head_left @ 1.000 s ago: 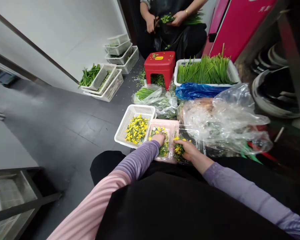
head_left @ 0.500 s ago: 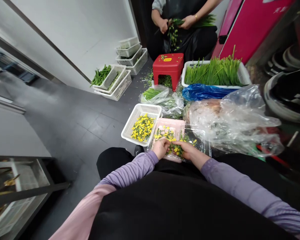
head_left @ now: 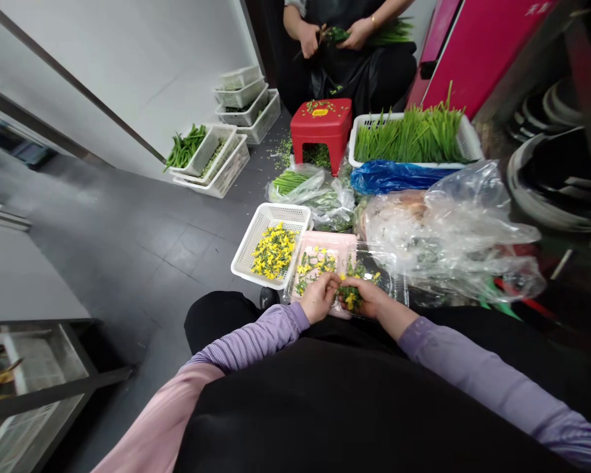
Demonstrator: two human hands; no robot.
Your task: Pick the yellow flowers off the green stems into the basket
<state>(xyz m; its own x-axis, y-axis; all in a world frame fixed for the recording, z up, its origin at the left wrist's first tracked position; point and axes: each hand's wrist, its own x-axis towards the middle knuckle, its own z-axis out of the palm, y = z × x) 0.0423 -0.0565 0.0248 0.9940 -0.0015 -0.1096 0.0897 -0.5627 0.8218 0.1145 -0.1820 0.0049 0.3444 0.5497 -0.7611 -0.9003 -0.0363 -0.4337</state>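
Note:
My left hand (head_left: 320, 297) is closed, its fingertips pinched beside my right hand; what lies between them is too small to make out. Wrapped round a small bunch of yellow-flowered greens (head_left: 350, 299) is my right hand (head_left: 367, 298). Both are over the near part of a pink tray (head_left: 343, 242), where more yellow flowers (head_left: 309, 268) lie. To its left stands a white perforated basket (head_left: 247, 256) holding a heap of yellow blossoms (head_left: 274, 251). A clear plastic container (head_left: 396, 279) is under and right of my right hand, with some greens in it.
A red stool (head_left: 321, 126) stands ahead, with a basket of long green stalks (head_left: 414, 139) beside it. Plastic bags (head_left: 443, 240) lie at right. Stacked baskets (head_left: 249, 108) are by the wall. A seated person (head_left: 347, 52) holds greens across from me.
The view has shifted slightly, so things sit a little further left. My hands stay close together over the tray, and fewer flowers show beside my left hand. The other person's hanging greens have dropped away.

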